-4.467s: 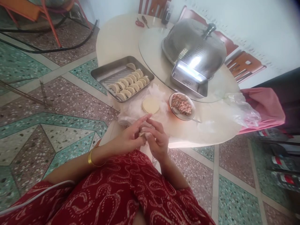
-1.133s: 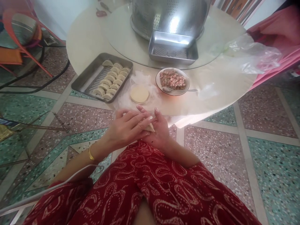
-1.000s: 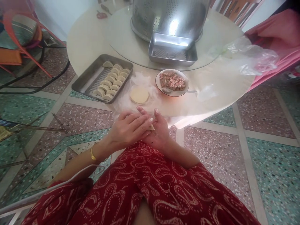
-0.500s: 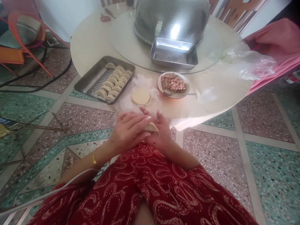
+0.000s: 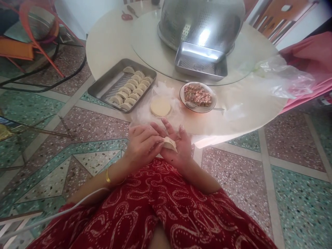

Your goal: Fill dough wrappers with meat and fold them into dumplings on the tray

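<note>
A folded dumpling (image 5: 169, 144) lies across the upturned palm of my right hand (image 5: 180, 148), whose fingers are spread and dusted with flour. My left hand (image 5: 142, 143), coming from the left with a gold bracelet at its wrist, has its fingertips closed on the dumpling's left end. Just beyond my hands, a round dough wrapper (image 5: 160, 106) rests on floured plastic. To its right stands a bowl of minced filling (image 5: 198, 96) with a spoon (image 5: 193, 105) in it. Off to the left, a metal tray (image 5: 100, 90) holds rows of folded dumplings (image 5: 131, 88).
A large perforated metal bowl (image 5: 199, 24) sits upside down on the glass turntable (image 5: 150, 41), with a second metal tray (image 5: 201, 62) leaning against it. Scissors (image 5: 127, 16) lie at the back left. Clear plastic (image 5: 282, 74) covers the table's right side. A white cable (image 5: 77, 204) crosses my left forearm.
My left hand has drawn back left from over the dumpling, uncovering more of it. The fingers of my right hand have spread. The view has shifted slightly, moving the table rightward in frame.
</note>
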The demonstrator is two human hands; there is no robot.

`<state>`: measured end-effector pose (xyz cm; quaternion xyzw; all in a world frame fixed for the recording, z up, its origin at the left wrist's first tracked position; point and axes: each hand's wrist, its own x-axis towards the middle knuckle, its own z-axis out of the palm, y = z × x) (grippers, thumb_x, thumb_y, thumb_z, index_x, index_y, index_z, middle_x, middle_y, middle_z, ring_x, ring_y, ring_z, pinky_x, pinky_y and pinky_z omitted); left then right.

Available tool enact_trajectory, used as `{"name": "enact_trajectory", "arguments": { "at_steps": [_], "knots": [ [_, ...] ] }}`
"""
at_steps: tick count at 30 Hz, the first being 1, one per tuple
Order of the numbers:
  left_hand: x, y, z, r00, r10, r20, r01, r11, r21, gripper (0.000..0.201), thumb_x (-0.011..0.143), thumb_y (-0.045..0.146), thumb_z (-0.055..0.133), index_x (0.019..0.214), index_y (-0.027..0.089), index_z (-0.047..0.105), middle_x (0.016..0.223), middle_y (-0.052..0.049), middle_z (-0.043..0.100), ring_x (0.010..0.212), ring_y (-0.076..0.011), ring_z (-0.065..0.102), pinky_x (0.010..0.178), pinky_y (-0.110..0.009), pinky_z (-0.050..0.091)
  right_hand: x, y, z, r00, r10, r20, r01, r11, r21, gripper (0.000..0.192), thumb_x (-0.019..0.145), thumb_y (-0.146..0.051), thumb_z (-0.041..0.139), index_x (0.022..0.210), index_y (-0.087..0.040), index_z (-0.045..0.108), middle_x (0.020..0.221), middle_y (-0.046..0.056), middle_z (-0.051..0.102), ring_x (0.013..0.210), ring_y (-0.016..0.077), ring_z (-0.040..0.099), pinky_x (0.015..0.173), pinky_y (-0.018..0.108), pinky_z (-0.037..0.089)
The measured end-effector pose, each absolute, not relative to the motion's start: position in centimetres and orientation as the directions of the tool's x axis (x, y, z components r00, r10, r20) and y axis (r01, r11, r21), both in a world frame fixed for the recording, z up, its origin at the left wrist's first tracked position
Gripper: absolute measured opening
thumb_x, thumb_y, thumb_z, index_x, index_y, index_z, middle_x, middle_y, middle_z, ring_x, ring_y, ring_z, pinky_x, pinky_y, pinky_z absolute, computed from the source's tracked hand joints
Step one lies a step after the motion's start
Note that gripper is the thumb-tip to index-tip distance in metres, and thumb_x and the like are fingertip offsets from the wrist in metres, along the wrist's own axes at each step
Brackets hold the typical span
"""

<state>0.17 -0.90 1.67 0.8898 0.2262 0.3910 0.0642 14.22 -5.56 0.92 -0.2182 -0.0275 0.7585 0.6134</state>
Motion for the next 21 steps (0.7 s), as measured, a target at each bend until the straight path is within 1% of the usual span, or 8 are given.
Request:
{"name": "enact_trajectory", "arguments": {
  "at_steps": [3,5,8,11,13,15,18,21],
  "knots": [
    [0.2,-0.9,1.8,0.602,0.472,0.643,0.338,-0.881,0.330,0.007,0.084,0.019,0.065,0.087,0.021,0.060,0.083,-0.001,0.070,0.083,-0.0185,0.065,0.078,-0.038,0.045,14.2,-5.6,1.0,-0.157,0.936,-0.315,-0.924,-0.252,-0.287,0.053,0.093,-0.056,0.022,0.115,-0.026,0.060,0.114,0.008,0.071,0.091,0.0184,0.065,0.083,0.037,0.054],
    [0.2,-0.9,1.9,0.611,0.485,0.626,0.340,-0.875,0.346,0.009,0.084,0.021,0.066,0.092,0.021,0.061,0.086,-0.002,0.071,0.085,-0.0193,0.065,0.079,-0.039,0.046,14.3,-5.6,0.9,-0.167,0.928,-0.332,-0.923,-0.266,-0.278,0.052,0.093,-0.055,0.023,0.116,-0.025,0.060,0.113,0.008,0.072,0.088,0.0182,0.066,0.083,0.037,0.054],
    [0.3,-0.7,1.8,0.642,0.485,0.594,0.336,-0.874,0.351,0.005,0.085,0.021,0.065,0.088,0.022,0.060,0.084,-0.001,0.071,0.084,-0.0188,0.065,0.079,-0.038,0.046,14.3,-5.5,0.7,-0.181,0.917,-0.354,-0.919,-0.286,-0.271,0.049,0.093,-0.053,0.028,0.115,-0.025,0.060,0.110,0.008,0.072,0.083,0.0181,0.066,0.080,0.037,0.055],
    [0.5,-0.5,1.6,0.663,0.463,0.588,0.330,-0.886,0.325,0.007,0.086,0.019,0.063,0.083,0.021,0.058,0.081,-0.001,0.070,0.083,-0.0185,0.064,0.078,-0.038,0.046,14.4,-5.4,0.3,-0.195,0.912,-0.361,-0.922,-0.296,-0.250,0.046,0.092,-0.051,0.029,0.113,-0.025,0.061,0.109,0.008,0.072,0.083,0.0178,0.065,0.078,0.035,0.055],
    [0.7,-0.5,1.4,0.665,0.448,0.598,0.340,-0.894,0.291,0.008,0.086,0.018,0.063,0.081,0.021,0.057,0.079,-0.001,0.069,0.082,-0.0187,0.063,0.077,-0.038,0.046,14.4,-5.3,0.1,-0.207,0.908,-0.365,-0.922,-0.305,-0.236,0.045,0.092,-0.051,0.030,0.112,-0.026,0.061,0.109,0.008,0.072,0.081,0.0175,0.065,0.076,0.035,0.055],
    [0.8,-0.4,1.4,0.675,0.443,0.590,0.338,-0.897,0.286,0.009,0.085,0.018,0.064,0.081,0.021,0.057,0.079,0.000,0.069,0.082,-0.0186,0.063,0.077,-0.038,0.045,14.5,-5.2,0.0,-0.215,0.901,-0.376,-0.922,-0.314,-0.225,0.044,0.091,-0.052,0.032,0.111,-0.026,0.062,0.108,0.007,0.072,0.080,0.0177,0.064,0.076,0.035,0.056],
    [0.9,-0.2,1.7,0.702,0.444,0.556,0.320,-0.895,0.311,0.009,0.085,0.020,0.066,0.090,0.022,0.058,0.085,-0.001,0.070,0.084,-0.0192,0.063,0.077,-0.038,0.045,14.8,-5.1,-0.1,-0.217,0.895,-0.390,-0.924,-0.317,-0.213,0.046,0.092,-0.053,0.031,0.112,-0.025,0.062,0.105,0.006,0.072,0.080,0.0180,0.064,0.076,0.035,0.055],
    [1.1,0.2,1.9,0.748,0.406,0.526,0.292,-0.912,0.289,0.014,0.085,0.020,0.066,0.096,0.021,0.058,0.091,-0.003,0.070,0.088,-0.0209,0.063,0.077,-0.039,0.045,15.0,-5.1,0.0,-0.213,0.891,-0.400,-0.920,-0.321,-0.226,0.051,0.095,-0.052,0.026,0.117,-0.023,0.061,0.094,0.005,0.072,0.074,0.0164,0.064,0.073,0.032,0.055]
  ]
}}
